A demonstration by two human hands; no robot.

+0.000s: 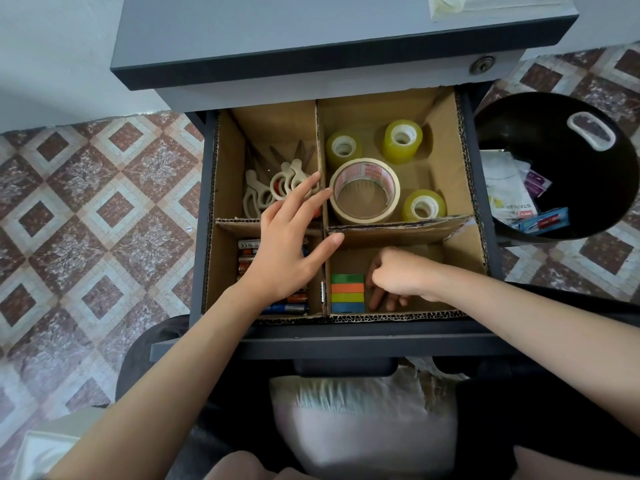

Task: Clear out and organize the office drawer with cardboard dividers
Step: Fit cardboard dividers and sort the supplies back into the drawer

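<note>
The open drawer (201, 209) holds cardboard dividers (398, 226) that form four compartments. Several scissors (258, 188) lie in the far left one. A large tape roll (364, 190) and three small yellow rolls (403, 140) stand in the far right one. Batteries (248, 244) fill the near left compartment. A stack of coloured sticky notes (347, 293) sits in the near right one. My left hand (294, 240) hovers flat with spread fingers over the divider crossing. My right hand (398, 275) reaches down into the near right compartment beside the notes, fingers pointing at the floor; nothing visible in it.
A black bin (512, 109) with paper scraps and packaging stands right of the drawer. The grey cabinet top (311, 32) overhangs the drawer's back. Patterned tile floor (86, 209) lies to the left. A plastic bag (363, 417) rests on my lap below the drawer front.
</note>
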